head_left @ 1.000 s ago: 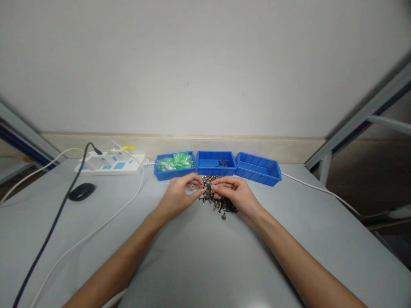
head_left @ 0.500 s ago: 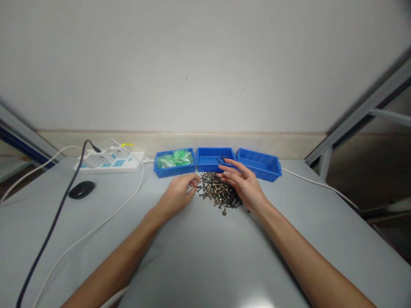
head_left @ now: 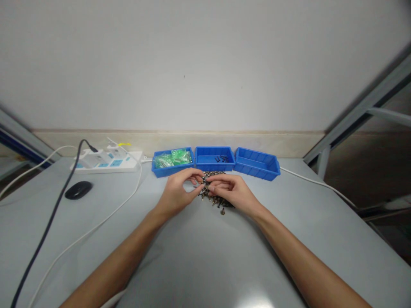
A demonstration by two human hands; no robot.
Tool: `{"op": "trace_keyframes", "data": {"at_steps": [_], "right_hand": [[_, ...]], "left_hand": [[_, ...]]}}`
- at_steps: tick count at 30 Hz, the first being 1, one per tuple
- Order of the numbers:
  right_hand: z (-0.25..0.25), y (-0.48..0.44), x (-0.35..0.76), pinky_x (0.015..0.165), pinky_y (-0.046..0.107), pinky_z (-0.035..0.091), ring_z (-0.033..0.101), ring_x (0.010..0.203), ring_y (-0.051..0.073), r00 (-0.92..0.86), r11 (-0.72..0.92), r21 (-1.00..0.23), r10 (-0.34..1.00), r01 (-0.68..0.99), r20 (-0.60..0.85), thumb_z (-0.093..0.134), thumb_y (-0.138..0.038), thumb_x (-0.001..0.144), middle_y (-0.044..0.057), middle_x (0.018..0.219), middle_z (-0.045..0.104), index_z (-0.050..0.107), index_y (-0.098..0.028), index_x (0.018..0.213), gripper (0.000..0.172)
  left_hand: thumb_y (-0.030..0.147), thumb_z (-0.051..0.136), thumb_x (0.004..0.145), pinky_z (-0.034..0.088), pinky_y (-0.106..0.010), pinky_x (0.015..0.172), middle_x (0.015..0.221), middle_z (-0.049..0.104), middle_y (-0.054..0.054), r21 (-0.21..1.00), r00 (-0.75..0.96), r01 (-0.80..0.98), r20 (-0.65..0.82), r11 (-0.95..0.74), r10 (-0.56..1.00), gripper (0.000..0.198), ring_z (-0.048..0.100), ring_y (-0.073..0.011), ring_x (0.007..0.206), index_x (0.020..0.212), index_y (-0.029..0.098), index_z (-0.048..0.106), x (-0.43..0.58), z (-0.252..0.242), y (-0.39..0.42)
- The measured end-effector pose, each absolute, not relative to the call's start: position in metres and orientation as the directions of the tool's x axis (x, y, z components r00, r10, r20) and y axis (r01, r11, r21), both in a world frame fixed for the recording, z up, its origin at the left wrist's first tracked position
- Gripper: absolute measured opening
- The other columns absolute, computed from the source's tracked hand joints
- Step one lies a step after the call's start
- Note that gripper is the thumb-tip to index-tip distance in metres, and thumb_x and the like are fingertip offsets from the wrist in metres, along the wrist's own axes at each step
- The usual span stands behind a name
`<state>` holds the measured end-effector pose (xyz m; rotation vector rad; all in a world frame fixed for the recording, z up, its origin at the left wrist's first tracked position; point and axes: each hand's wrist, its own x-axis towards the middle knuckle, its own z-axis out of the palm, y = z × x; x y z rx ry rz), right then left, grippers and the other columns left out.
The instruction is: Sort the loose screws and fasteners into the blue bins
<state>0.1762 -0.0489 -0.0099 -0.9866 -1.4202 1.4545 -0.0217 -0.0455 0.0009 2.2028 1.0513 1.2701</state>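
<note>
We have both hands at a pile of small metal screws (head_left: 214,199), which lies toward the far edge of the surface (head_left: 199,256), just on the near side of the middle blue bin (head_left: 205,162). Our left hand (head_left: 177,191) is at the pile's left side, thumb and forefinger bent toward each other; our right hand (head_left: 238,193) partly covers its right side, fingertips drawn together and pointing at the left ones. Whether either set of fingers grips a screw we cannot tell, as the pieces there are too small. A few dark screws (head_left: 224,158) lie in that bin's right half, and a loose fastener (head_left: 222,211) sits just off the pile's near side. To handle these well, we should pinch single pieces lightly by the head and keep our wrists raised so that nothing gets swept aside.
</note>
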Motion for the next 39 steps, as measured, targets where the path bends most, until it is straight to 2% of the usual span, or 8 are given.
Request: {"op": "trace_keyframes", "data": {"at_steps": [8, 13, 15, 18, 21, 29, 33, 39], "right_hand": [[-0.007, -0.051, 0.175, 0.069, 0.029, 0.058, 0.073, 0.068, 0.017, -0.302, -0.097, -0.98, 0.952, -0.173, -0.04, 0.085, -0.034, 0.065, 0.005, 0.073, 0.077, 0.076, -0.017, 0.091, 0.032], [-0.008, -0.045, 0.176, 0.068, 0.031, 0.057, 0.072, 0.065, 0.017, -0.24, -0.065, -0.988, 0.97, -0.139, -0.03, 0.083, -0.038, 0.068, 0.005, 0.069, 0.075, 0.077, -0.017, 0.083, 0.026], [-0.008, -0.039, 0.176, 0.077, 0.034, 0.058, 0.074, 0.074, 0.02, -0.164, -0.02, -0.987, 0.987, -0.157, 0.006, 0.081, -0.038, 0.07, 0.007, 0.079, 0.078, 0.077, -0.018, 0.089, 0.028], [-0.009, -0.031, 0.176, 0.096, 0.04, 0.052, 0.071, 0.102, 0.023, -0.057, 0.058, -0.972, 0.996, -0.228, 0.072, 0.08, -0.034, 0.072, 0.009, 0.111, 0.075, 0.075, -0.021, 0.105, 0.036], [-0.011, -0.029, 0.177, 0.103, 0.043, 0.048, 0.066, 0.114, 0.025, -0.026, 0.082, -0.966, 0.995, -0.245, 0.091, 0.081, -0.031, 0.072, 0.008, 0.125, 0.07, 0.073, -0.024, 0.11, 0.039], [-0.016, -0.039, 0.185, 0.086, 0.036, 0.054, 0.072, 0.089, 0.02, -0.069, 0.053, -0.979, 0.995, -0.198, 0.067, 0.076, -0.034, 0.076, 0.008, 0.106, 0.076, 0.075, -0.022, 0.097, 0.024], [-0.013, -0.041, 0.183, 0.075, 0.033, 0.055, 0.071, 0.072, 0.018, -0.086, 0.052, -0.995, 0.995, -0.083, 0.059, 0.076, -0.031, 0.073, 0.006, 0.082, 0.076, 0.075, -0.019, 0.09, 0.021], [-0.008, -0.049, 0.177, 0.073, 0.031, 0.056, 0.072, 0.074, 0.018, -0.297, -0.012, -0.998, 0.955, -0.06, 0.006, 0.08, -0.032, 0.069, 0.005, 0.082, 0.076, 0.074, -0.018, 0.099, 0.034]], "left_hand": [[0.019, 0.071, 0.083, 0.056, -0.027, 0.075, 0.089, 0.071, -0.005, 0.638, 0.351, 0.379, 0.571, -0.67, 0.742, 0.017, 0.066, -0.014, 0.076, 0.099, 0.015, 0.066, -0.021, 0.001, -0.048], [0.021, 0.07, 0.084, 0.055, -0.028, 0.077, 0.098, 0.071, -0.006, 0.587, 0.408, 0.446, 0.538, -0.675, 0.737, 0.021, 0.066, -0.015, 0.081, 0.104, 0.017, 0.065, -0.028, 0.0, -0.045], [0.022, 0.069, 0.084, 0.054, -0.032, 0.081, 0.102, 0.071, -0.006, 0.517, 0.459, 0.528, 0.494, -0.674, 0.739, 0.024, 0.066, -0.0176, 0.087, 0.107, 0.018, 0.064, -0.034, -0.006, -0.041], [0.021, 0.067, 0.085, 0.049, -0.041, 0.093, 0.104, 0.07, -0.007, 0.406, 0.517, 0.634, 0.41, -0.658, 0.751, 0.019, 0.062, -0.0232, 0.101, 0.103, 0.019, 0.065, -0.044, -0.02, -0.034], [0.019, 0.06, 0.088, 0.047, -0.039, 0.088, 0.094, 0.068, -0.006, 0.373, 0.538, 0.669, 0.354, -0.643, 0.765, 0.008, 0.06, -0.0223, 0.094, 0.095, 0.018, 0.065, -0.048, -0.031, -0.029], [0.018, 0.052, 0.094, 0.045, -0.034, 0.079, 0.086, 0.063, -0.005, 0.365, 0.533, 0.683, 0.344, -0.633, 0.773, 0.01, 0.056, -0.0203, 0.085, 0.088, 0.016, 0.06, -0.046, -0.029, -0.029], [0.019, 0.057, 0.093, 0.047, -0.029, 0.074, 0.082, 0.065, -0.002, 0.446, 0.498, 0.621, 0.41, -0.644, 0.764, 0.005, 0.06, -0.0169, 0.078, 0.092, 0.017, 0.062, -0.04, -0.016, -0.034], [0.017, 0.069, 0.086, 0.049, -0.023, 0.07, 0.078, 0.067, 0.0, 0.515, 0.407, 0.503, 0.567, -0.694, 0.716, 0.005, 0.063, -0.0132, 0.073, 0.087, 0.017, 0.063, -0.03, 0.0, -0.043]]}}
